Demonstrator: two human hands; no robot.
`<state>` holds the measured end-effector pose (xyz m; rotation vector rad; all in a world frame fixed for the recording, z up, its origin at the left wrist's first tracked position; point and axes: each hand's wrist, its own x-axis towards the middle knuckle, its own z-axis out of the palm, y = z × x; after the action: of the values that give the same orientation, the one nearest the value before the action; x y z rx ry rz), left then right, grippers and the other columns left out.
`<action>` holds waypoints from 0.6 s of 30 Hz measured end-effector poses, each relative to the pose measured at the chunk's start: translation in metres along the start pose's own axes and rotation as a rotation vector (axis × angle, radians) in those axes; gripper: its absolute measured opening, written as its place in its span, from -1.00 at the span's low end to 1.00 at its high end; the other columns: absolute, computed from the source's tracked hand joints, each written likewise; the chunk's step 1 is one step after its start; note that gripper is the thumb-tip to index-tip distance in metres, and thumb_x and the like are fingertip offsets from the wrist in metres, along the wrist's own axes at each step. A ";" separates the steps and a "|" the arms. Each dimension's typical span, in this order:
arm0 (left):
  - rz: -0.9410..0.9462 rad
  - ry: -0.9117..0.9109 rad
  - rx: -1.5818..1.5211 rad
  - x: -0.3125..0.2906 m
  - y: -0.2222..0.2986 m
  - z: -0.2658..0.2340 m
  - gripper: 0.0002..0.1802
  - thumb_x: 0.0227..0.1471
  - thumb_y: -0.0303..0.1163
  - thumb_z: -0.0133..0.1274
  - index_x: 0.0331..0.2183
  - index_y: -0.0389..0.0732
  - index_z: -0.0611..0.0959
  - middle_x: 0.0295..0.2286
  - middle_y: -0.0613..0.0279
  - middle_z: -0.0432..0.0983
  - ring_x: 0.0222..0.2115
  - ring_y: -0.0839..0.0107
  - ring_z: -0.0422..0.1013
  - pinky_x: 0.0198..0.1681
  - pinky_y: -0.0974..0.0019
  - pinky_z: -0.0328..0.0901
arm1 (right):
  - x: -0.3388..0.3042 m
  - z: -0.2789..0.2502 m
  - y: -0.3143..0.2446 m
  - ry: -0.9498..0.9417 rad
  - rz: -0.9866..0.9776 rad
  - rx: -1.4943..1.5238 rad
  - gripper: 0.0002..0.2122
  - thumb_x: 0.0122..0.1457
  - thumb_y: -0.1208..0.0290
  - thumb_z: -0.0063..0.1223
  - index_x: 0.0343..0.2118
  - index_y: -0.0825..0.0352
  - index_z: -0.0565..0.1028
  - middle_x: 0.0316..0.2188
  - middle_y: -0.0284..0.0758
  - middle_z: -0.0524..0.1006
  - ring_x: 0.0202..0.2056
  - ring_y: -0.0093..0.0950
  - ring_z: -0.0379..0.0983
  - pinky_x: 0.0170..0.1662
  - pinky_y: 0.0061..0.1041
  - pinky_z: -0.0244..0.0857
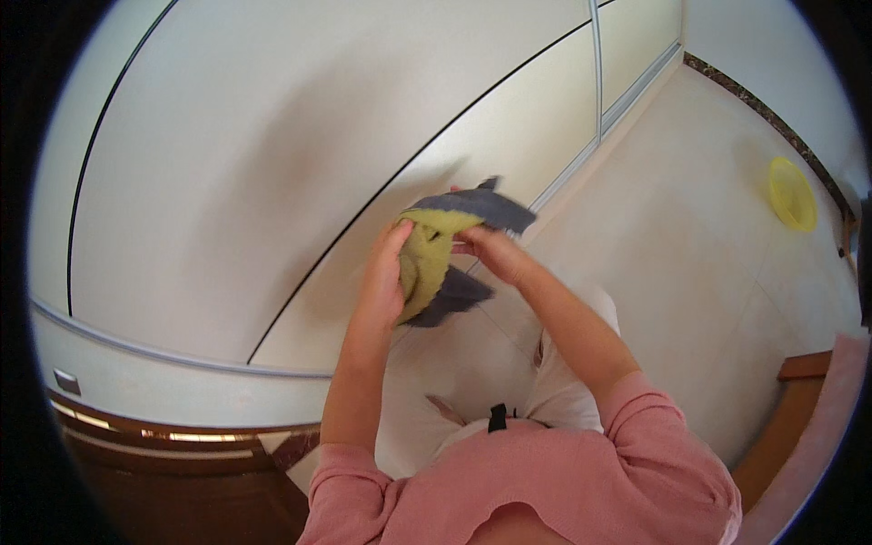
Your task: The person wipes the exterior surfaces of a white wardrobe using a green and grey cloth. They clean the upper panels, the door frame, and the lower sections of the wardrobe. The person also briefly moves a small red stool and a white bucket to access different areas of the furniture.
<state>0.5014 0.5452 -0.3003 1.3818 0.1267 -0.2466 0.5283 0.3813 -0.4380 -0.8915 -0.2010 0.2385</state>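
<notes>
- At frame centre, we see the left hand (pixel 386 277) and right hand (pixel 490 247) both closed on a yellow-green and grey cloth (pixel 445 250).
- Upper right: a yellow bowl (pixel 791 193) on the floor (pixel 690 236).

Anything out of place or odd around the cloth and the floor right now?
Only one thing: a yellow bowl sits alone on the floor tiles by the far wall. The cloth, yellow-green and grey, is bunched between left hand and right hand.

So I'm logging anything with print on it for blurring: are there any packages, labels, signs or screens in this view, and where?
None that I can make out: no package, label, sign or screen.
What is there instead, all plain:
Cloth: green and grey, held between the left hand and the right hand.
Bowl: round, yellow, on the pale floor at upper right.
Wardrobe doors: cream panels, unmarked.
</notes>
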 end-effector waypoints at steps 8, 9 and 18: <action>0.033 -0.032 -0.012 -0.064 -0.039 -0.041 -0.74 0.13 -0.19 0.09 -0.21 -0.12 0.55 -0.21 0.34 0.49 -0.11 0.46 0.35 0.04 0.34 0.15 | -0.069 0.058 -0.026 0.029 0.230 0.281 -0.60 0.27 0.12 0.09 0.09 0.19 0.40 0.00 -0.43 0.53 0.01 -0.47 0.47 0.08 -0.37 0.34; 0.035 -0.046 -0.032 -0.069 -0.042 -0.046 -0.75 0.14 -0.19 0.07 -0.21 -0.12 0.55 -0.21 0.34 0.50 -0.10 0.45 0.36 0.05 0.33 0.15 | -0.078 0.073 -0.024 0.041 0.235 0.315 -0.61 0.26 0.12 0.12 0.06 0.20 0.42 -0.04 -0.44 0.55 -0.01 -0.47 0.48 0.07 -0.37 0.34; 0.058 0.147 -0.391 -0.114 -0.073 -0.118 -0.69 0.23 -0.19 -0.01 -0.11 -0.17 0.58 -0.13 0.28 0.54 -0.04 0.43 0.39 0.08 0.28 0.19 | -0.084 0.098 -0.004 -0.018 0.239 -0.404 -0.73 0.14 0.51 0.14 -0.07 0.32 0.47 -0.27 -0.45 0.54 -0.31 -0.62 0.39 -0.28 -0.60 0.28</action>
<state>0.3803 0.6601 -0.3651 1.0115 0.2439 -0.0654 0.4223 0.4277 -0.3812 -1.3171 -0.1618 0.4379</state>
